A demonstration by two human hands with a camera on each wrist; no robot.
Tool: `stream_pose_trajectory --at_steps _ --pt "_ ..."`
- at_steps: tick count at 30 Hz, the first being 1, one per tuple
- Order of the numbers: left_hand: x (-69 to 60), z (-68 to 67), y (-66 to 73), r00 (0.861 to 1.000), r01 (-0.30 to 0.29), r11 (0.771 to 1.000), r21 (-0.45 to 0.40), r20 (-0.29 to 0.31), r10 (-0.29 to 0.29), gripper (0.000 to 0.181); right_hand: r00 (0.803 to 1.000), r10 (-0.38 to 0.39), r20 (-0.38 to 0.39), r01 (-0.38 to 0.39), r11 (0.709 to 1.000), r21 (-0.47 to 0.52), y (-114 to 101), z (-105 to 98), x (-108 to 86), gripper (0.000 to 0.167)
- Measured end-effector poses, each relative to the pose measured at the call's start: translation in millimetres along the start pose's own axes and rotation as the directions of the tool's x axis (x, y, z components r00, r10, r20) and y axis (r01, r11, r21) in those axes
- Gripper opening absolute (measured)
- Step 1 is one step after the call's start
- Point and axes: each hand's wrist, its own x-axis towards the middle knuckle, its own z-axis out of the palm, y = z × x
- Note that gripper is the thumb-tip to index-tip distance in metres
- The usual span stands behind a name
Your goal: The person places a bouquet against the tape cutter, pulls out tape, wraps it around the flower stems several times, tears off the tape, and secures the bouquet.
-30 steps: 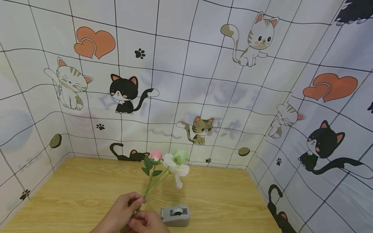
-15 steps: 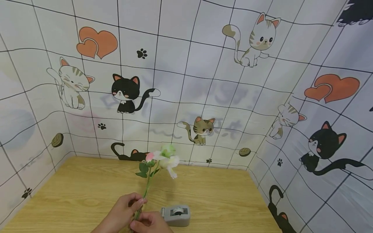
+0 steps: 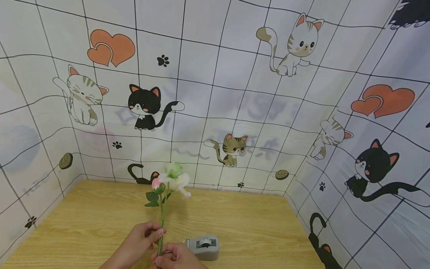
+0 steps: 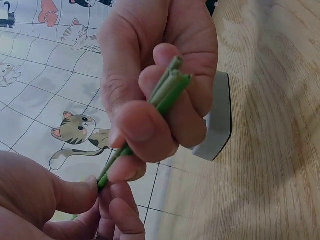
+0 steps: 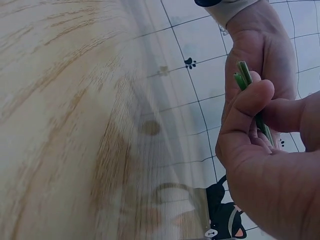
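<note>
A small bunch of artificial flowers (image 3: 174, 180), with white, pale green and pink blooms and green leaves, stands nearly upright over the table. My left hand (image 3: 139, 239) pinches its green stems (image 3: 162, 220) about midway between thumb and fingers. Lower down, my right hand (image 3: 179, 257) grips the same stems near their cut ends. In the left wrist view several stem ends (image 4: 172, 82) poke out above the right hand's curled fingers, lying side by side. The right wrist view shows the stem ends (image 5: 242, 72) beside the thumb; the blooms are out of sight there.
A grey tape dispenser (image 3: 203, 248) stands on the wooden table (image 3: 248, 224) just right of my right hand. Behind and to the right hangs a white gridded cloth (image 3: 208, 101) printed with cats and hearts, meeting the table's far edge.
The blooms have swung left and the stems have come from a rightward slant to nearly upright. Both hands keep hold of the stems, with only slight shifts. The tape dispenser stays put.
</note>
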Motion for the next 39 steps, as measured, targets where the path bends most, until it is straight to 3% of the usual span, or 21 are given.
stream_pose_trajectory --at_steps 7,14,23,30,39 --pt "3.1 0.9 -2.9 1.0 0.016 1.0 0.011 0.01 -0.016 0.031 0.998 0.019 -0.056 -0.021 0.999 -0.043 2 -2 -1.9 0.039" --pt "5.3 -0.2 -2.7 1.0 0.012 0.997 0.075 -0.029 -0.01 0.03 0.992 0.001 -0.126 -0.015 0.994 -0.112 3 3 -0.1 0.031" --pt "7.2 -2.7 -1.0 0.999 0.007 0.999 0.04 -0.048 -0.005 0.02 0.978 -0.003 -0.211 -0.029 0.988 -0.15 0 14 4.2 0.025" --pt "6.1 -5.5 -0.7 0.999 -0.017 0.999 0.04 -0.037 0.019 0.016 0.979 0.033 -0.203 -0.066 0.985 -0.161 -2 15 2.9 0.023" --pt "5.0 -8.6 -5.1 1.0 0.01 1.0 0.006 -0.002 -0.01 0.02 0.987 0.019 -0.16 -0.047 0.984 -0.175 2 12 4.1 0.022"
